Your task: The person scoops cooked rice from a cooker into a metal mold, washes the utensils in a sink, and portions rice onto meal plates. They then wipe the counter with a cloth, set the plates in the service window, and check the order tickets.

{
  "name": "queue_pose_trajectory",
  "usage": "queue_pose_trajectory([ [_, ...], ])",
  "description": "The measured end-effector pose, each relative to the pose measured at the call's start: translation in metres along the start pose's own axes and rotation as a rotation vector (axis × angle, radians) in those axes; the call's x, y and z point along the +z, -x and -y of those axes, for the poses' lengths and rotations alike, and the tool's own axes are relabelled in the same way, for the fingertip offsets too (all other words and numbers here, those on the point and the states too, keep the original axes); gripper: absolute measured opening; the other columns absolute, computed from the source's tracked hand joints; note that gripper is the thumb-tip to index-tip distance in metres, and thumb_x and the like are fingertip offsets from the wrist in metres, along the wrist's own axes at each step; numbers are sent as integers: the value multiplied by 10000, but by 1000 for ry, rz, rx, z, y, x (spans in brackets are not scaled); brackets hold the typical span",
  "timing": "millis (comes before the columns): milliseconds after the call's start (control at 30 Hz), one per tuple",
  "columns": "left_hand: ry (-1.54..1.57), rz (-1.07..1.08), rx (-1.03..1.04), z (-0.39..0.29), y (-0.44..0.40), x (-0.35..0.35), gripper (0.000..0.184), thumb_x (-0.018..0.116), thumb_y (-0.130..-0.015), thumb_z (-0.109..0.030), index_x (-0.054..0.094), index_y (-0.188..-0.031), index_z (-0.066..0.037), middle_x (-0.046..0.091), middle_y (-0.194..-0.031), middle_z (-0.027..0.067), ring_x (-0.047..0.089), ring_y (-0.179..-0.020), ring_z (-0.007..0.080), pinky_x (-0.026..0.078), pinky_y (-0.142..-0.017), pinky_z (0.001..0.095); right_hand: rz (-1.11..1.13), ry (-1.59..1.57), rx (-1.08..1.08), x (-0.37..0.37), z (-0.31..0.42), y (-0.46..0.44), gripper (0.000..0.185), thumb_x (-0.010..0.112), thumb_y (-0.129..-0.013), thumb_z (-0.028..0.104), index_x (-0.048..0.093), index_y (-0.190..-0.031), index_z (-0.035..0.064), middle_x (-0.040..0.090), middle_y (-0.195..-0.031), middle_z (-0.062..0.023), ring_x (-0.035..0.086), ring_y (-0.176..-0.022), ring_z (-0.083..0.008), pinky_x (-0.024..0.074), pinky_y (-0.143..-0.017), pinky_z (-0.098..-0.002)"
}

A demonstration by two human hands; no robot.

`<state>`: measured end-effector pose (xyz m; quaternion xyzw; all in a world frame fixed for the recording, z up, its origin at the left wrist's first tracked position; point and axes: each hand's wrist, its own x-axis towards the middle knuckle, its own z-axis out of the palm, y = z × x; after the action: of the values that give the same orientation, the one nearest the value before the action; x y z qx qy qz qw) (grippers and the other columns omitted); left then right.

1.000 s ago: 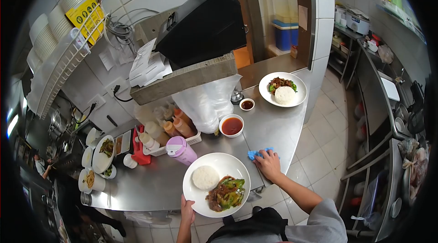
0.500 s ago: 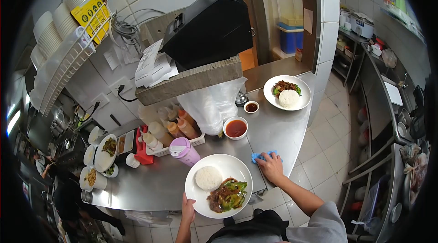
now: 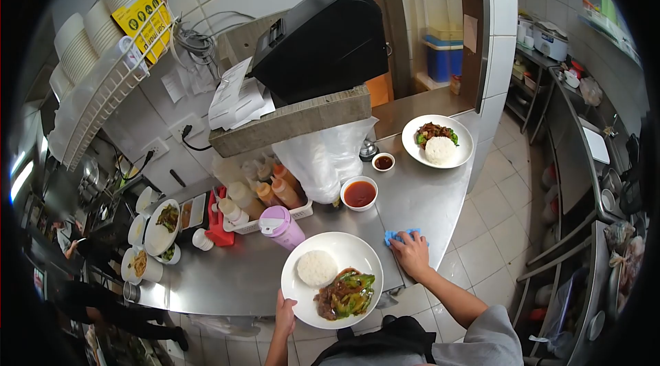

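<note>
My left hand grips the left rim of a white plate, held at the counter's front edge. On it sit a round mound of white rice and a stir-fry of meat and green vegetables. My right hand presses on a folded blue cloth on the steel counter, fingers closed over it. A purple lidded cup stands just behind the plate. Farther back are a bowl of red sauce, a small cup of dark sauce and a second plate of rice and meat.
Several squeeze bottles fill a white basket beneath a black machine on a shelf. Bowls of food stand at the counter's left. A steel shelving unit lines the right side. Another person is at far left.
The view has shifted slightly, so the counter items appear a little to the right. My hands keep their holds on the plate and cloth. The person at far left has moved.
</note>
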<state>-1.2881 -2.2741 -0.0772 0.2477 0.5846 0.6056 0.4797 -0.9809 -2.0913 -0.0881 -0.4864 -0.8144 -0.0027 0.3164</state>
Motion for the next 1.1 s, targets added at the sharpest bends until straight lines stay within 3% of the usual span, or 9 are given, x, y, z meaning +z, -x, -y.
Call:
queue_pose_trajectory([
  [1100,-3,50,31,7,-8,-9,553,365,-706,27,346,-1255,-31,480,-1142,102,449,-1060,193,357,-906,286,-5,9,4,-2,2,0,140,601,-750,216,672,-871,215,573,-946,-9,498,-875,-281,393,-679,-390],
])
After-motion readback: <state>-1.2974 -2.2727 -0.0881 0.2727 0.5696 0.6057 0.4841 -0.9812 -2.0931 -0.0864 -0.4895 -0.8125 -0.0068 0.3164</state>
